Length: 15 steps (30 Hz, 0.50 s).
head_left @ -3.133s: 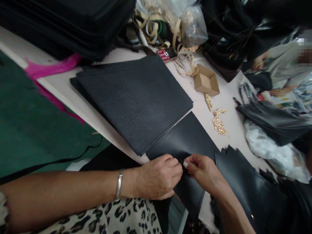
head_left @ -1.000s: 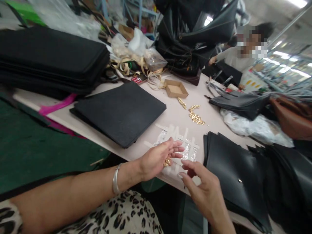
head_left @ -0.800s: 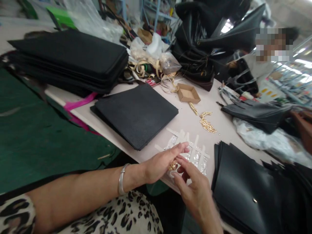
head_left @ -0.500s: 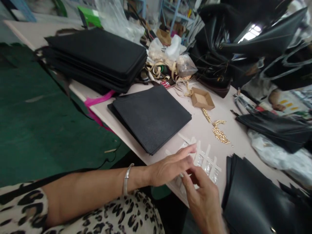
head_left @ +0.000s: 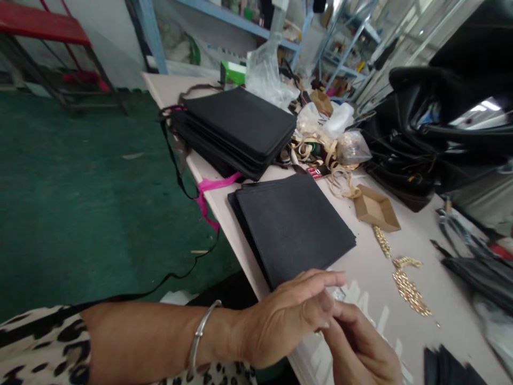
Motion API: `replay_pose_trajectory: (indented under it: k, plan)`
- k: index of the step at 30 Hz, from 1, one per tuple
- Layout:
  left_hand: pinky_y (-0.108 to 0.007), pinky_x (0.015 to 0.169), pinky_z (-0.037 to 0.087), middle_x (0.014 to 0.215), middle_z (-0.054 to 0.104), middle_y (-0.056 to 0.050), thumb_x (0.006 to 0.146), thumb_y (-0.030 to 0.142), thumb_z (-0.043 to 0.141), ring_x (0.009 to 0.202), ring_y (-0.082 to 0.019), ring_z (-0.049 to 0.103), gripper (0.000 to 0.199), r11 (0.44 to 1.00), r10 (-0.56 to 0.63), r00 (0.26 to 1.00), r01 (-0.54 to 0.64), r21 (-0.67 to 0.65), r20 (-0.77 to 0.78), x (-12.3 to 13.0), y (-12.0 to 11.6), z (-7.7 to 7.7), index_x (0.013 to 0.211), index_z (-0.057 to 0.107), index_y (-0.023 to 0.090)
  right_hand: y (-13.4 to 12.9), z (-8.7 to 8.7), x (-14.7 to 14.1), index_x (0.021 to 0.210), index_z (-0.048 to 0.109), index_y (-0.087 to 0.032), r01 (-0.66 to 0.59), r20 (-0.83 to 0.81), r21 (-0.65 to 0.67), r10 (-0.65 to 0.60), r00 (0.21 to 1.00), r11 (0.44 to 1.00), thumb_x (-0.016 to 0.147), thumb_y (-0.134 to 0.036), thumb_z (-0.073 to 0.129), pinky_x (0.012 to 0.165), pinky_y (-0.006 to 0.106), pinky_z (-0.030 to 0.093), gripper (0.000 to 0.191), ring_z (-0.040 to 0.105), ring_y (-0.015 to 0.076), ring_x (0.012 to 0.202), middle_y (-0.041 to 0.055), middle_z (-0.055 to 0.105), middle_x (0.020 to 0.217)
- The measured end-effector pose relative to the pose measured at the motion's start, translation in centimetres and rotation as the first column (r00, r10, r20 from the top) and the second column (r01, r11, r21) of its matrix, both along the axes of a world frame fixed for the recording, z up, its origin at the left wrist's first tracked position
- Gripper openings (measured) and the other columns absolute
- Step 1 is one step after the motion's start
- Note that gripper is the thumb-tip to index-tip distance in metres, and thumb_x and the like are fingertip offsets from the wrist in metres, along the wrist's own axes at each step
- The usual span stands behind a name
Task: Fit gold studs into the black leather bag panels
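My left hand (head_left: 286, 318), a bangle on its wrist, reaches in from the left with some fingers stretched forward. Its thumb and a bent finger meet the fingertips of my right hand (head_left: 363, 342), which are pinched together. Whatever lies between the fingertips is too small and covered to make out. Beneath and beyond both hands, white strips (head_left: 383, 320) with bits of clear plastic lie on the table, partly hidden. Close to my left fingers is a stack of flat black sheets (head_left: 294, 227). Gold-coloured small metal pieces (head_left: 411, 291) lie to the right.
A thick pile of black panels (head_left: 240, 120) sits at the table's far left edge, with a pink strip (head_left: 218, 183) hanging over. A small cardboard box (head_left: 377, 208), tangled beige strips (head_left: 340, 182) and black bags (head_left: 404, 155) stand further back. More black pieces (head_left: 444, 366) lie at lower right.
The view has swung left, so things on the table appear further right and lower. The hands stay together at the fingertips, now over the nearer part of the white strips.
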State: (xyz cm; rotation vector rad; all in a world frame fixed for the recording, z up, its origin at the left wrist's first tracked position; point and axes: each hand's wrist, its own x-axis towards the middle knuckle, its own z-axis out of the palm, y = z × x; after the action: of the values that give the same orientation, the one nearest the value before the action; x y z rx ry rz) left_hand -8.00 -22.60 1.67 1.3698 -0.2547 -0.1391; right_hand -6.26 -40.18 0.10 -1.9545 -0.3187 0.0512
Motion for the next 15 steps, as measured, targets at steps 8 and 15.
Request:
replay_pose_trajectory:
  k: [8,15]
  plan:
    - [-0.030,0.067,0.039,0.111,0.064,-0.007,0.089,0.052,0.058,0.084,-0.018,0.057,0.046,0.877,0.430,0.775,-0.481,0.009,-0.462,-0.9,5.7,-2.1,0.123,0.059,0.020,5.6,0.5,11.1,0.103,0.079,-0.024,-0.007,0.146,-0.326,0.058,0.988,0.946,0.084,-0.047,0.064,0.076,0.037,0.058,0.033,0.073,0.0253,0.081,0.0066,0.079,0.092]
    - [-0.026,0.056,0.029,0.092,0.064,-0.003,0.079,0.048,0.069,0.071,-0.013,0.052,0.045,0.849,0.432,0.703,-0.528,-0.007,-0.565,-1.5,7.5,-3.6,0.113,0.061,0.019,7.4,-1.4,13.2,0.096,0.081,-0.025,-0.111,0.103,-0.402,0.166,0.981,0.909,0.083,-0.042,0.061,0.081,0.037,0.056,0.029,0.073,0.0260,0.086,0.0066,0.080,0.092]
